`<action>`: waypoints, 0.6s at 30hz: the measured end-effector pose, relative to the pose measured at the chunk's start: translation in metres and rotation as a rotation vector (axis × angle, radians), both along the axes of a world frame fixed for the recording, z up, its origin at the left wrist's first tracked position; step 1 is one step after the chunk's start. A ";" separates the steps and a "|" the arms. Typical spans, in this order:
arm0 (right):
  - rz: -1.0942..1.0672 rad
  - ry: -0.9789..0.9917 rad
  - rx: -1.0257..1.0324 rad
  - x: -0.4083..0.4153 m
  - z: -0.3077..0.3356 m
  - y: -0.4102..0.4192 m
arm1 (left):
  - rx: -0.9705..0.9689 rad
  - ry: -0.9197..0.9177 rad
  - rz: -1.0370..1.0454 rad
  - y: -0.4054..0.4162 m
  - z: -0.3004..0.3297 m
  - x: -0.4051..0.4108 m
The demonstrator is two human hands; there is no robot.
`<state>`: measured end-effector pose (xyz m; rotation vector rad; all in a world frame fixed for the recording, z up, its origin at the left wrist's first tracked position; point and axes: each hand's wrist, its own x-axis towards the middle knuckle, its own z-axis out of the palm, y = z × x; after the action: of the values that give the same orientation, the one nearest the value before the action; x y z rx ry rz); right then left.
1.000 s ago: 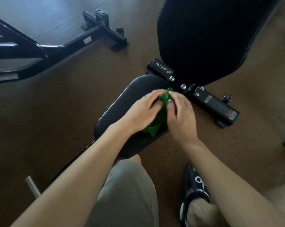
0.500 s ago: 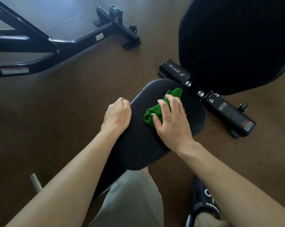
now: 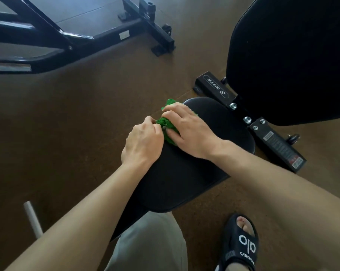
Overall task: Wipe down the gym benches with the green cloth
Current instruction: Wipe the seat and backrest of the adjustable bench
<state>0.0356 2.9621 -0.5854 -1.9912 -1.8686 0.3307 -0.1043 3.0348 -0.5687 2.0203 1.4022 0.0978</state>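
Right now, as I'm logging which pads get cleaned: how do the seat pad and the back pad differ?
The seat pad lies low and roughly flat; the back pad is tilted up behind it. Left hand and right hand are on the green cloth at the seat pad's edge; nothing touches the back pad. Both are black.

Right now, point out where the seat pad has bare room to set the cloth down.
Free: the seat pad's near half, toward the trouser leg, and its far right part beside the hinge bolts. Crowded: the far left edge, where the left hand and right hand meet on the green cloth.
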 end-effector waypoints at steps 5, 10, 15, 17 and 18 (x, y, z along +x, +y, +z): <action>-0.073 -0.094 -0.065 0.013 0.003 0.039 | 0.077 0.034 0.002 -0.006 0.003 0.002; -0.276 -0.174 -0.067 0.052 0.004 0.038 | 0.087 0.080 0.003 -0.008 0.006 0.001; -0.521 -0.119 -0.080 0.065 -0.002 0.014 | 0.096 0.073 -0.015 -0.010 0.007 0.002; -0.495 -0.170 0.003 0.031 -0.001 0.001 | 0.097 0.074 -0.021 -0.011 0.008 0.003; -0.446 -0.176 0.033 0.011 0.000 -0.007 | 0.094 0.073 -0.022 -0.010 0.008 0.003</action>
<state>0.0469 2.9556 -0.5855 -2.3999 -1.4488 -0.0027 -0.1014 3.0245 -0.5607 2.1350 1.4435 0.0825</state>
